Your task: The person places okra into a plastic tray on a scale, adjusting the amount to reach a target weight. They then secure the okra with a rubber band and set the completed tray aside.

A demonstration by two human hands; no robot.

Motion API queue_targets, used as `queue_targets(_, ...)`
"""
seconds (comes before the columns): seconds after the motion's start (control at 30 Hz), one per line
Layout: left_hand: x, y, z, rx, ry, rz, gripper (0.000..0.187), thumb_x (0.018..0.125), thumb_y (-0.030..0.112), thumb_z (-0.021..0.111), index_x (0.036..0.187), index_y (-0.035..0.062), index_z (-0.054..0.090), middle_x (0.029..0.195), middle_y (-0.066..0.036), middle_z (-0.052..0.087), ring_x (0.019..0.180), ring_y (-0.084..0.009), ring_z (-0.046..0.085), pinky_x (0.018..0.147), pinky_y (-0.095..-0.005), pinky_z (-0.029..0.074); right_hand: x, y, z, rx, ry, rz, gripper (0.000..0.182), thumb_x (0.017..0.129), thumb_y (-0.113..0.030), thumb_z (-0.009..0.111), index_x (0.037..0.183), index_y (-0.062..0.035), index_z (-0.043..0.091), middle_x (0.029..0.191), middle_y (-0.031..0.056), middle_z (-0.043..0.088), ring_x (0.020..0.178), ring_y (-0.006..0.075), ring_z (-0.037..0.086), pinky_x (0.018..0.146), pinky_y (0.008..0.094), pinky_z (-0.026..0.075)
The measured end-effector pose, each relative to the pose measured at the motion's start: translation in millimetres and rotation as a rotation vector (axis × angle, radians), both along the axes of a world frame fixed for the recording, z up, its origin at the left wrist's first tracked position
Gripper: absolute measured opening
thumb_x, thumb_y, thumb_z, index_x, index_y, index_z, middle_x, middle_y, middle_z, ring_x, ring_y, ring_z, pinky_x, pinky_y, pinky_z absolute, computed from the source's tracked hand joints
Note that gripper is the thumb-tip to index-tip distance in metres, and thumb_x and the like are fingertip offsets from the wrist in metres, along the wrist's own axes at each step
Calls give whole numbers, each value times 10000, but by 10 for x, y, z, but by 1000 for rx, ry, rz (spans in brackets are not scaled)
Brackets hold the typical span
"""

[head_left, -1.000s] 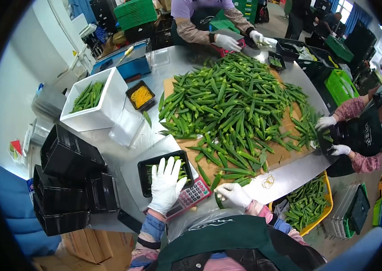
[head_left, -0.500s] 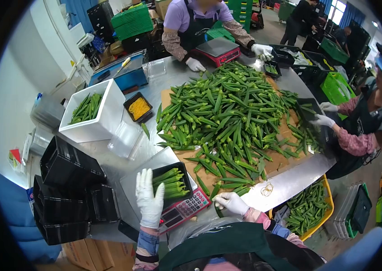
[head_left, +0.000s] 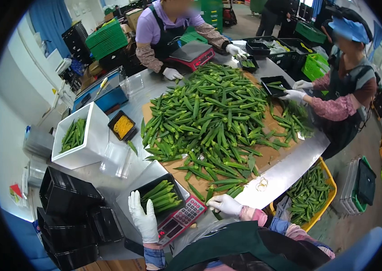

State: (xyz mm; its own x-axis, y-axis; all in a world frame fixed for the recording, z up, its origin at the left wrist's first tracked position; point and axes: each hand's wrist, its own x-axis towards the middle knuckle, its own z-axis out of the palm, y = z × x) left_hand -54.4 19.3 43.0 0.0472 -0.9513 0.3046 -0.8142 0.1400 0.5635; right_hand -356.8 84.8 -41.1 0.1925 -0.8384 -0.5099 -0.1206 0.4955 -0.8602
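Note:
My gloved left hand [head_left: 144,220] has its fingers stretched out beside a black tray [head_left: 181,204] at its left edge, and nothing shows in it. Several green okra pods [head_left: 160,196] lie side by side in that tray, which rests on a red and grey scale [head_left: 181,222]. To the right of the scale's keypad, my gloved right hand [head_left: 225,205] has its fingers pressed together near the tip of an okra pod; what they hold, if anything, is too small to make out. Beyond both hands spreads a large okra pile [head_left: 213,113] on brown cardboard [head_left: 270,158].
Black trays [head_left: 67,194] are stacked at the left, near a white foam box [head_left: 94,140] and a small tray of yellow bands [head_left: 122,125]. A yellow crate [head_left: 331,192] of okra stands at the lower right. Two co-workers [head_left: 152,34] [head_left: 349,86] handle trays across the table.
The view has shifted, moving the table leftward in the frame. The right co-worker has raised a black tray, now tilted with okra in it. My hands keep nearly the same places by the scale.

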Motion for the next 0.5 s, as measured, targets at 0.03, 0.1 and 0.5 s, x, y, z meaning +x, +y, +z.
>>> queue_targets(0.03, -8, 5, 11, -3, 1, 2, 558, 924, 114, 684, 1443, 34, 494, 1493, -162, 483, 1438, -334, 371, 1193, -429, 290, 1, 7, -13, 0, -3, -5, 265, 1025, -266, 604, 1066, -27, 710, 847, -8, 692, 749, 78, 619, 713, 246, 531)
queue_targets(0.1, 9, 2, -29, 7, 2, -2, 557, 923, 115, 685, 1441, 35, 498, 1492, -160, 485, 1437, -335, 373, 1192, -428, 292, -13, 9, 7, 8, 10, 2, 259, 1023, -265, 605, 1061, -32, 710, 843, -10, 691, 750, 77, 616, 714, 246, 530)
queue_targets(0.5, -120, 39, -121, 26, -223, -25, 579, 914, 195, 698, 1449, 82, 508, 1494, -134, 496, 1426, -333, 396, 1194, -471, 258, -32, 4, -23, -47, 27, -10, 266, 1011, -281, 623, 1054, -39, 725, 827, -8, 704, 738, 72, 612, 718, 260, 528)
